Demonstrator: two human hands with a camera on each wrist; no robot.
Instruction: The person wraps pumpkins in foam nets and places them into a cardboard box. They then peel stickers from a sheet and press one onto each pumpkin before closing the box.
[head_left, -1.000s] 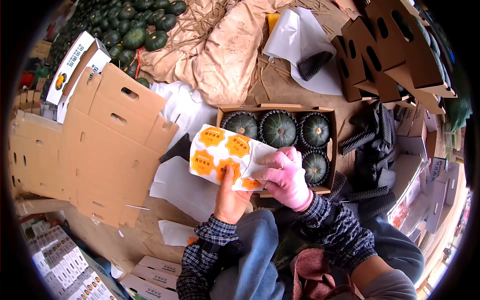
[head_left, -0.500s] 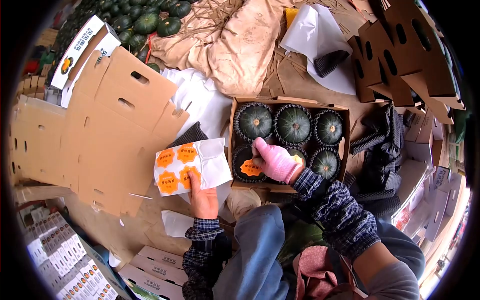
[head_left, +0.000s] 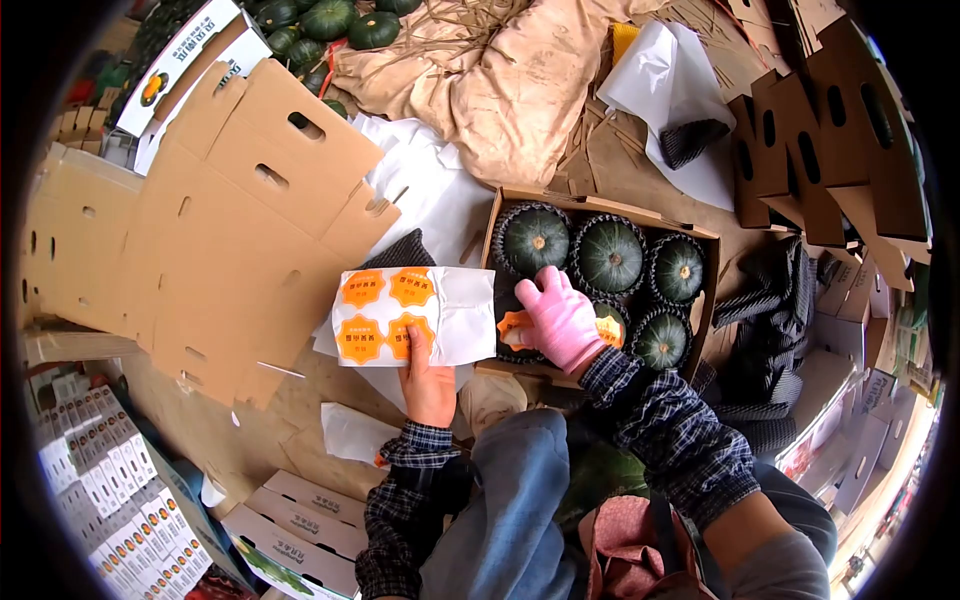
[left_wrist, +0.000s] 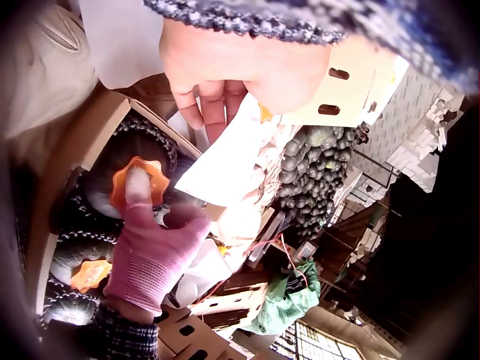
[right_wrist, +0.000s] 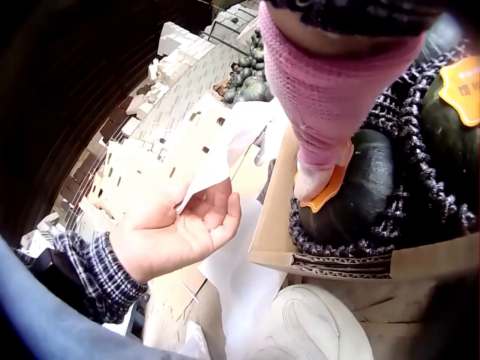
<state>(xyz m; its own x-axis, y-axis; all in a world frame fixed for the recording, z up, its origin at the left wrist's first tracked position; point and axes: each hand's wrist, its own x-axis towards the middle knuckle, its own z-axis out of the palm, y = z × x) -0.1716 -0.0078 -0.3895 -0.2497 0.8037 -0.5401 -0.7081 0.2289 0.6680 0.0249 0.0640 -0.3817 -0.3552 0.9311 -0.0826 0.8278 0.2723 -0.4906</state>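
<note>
My bare left hand (head_left: 430, 390) holds a white sticker sheet (head_left: 465, 305) left of the box, thumb on top and fingers underneath. Orange scalloped stickers (head_left: 361, 339) show on the sheet's left part. In the pink glove, my right hand (head_left: 560, 322) reaches over the front-left pumpkin (right_wrist: 367, 176) in the open carton (head_left: 712, 300). Its bare thumb tip presses an orange sticker (left_wrist: 154, 178) onto that pumpkin's dark green skin; the other fingers are bent above it. The pumpkin beside it bears another orange sticker (left_wrist: 91, 276), partly behind the glove in the head view.
Several pumpkins (head_left: 610, 255) in black foam nets fill the carton. Flattened cardboard (head_left: 250, 200) leans at left. Black foam nets (head_left: 765, 330) lie right of the carton, with brown cartons (head_left: 850, 130) behind. More pumpkins (head_left: 325, 20) are heaped at the far left.
The right hand has gone from the sticker sheet to the front-left pumpkin, taking an orange sticker there. The left hand moved left with the sheet, then slightly back right.
</note>
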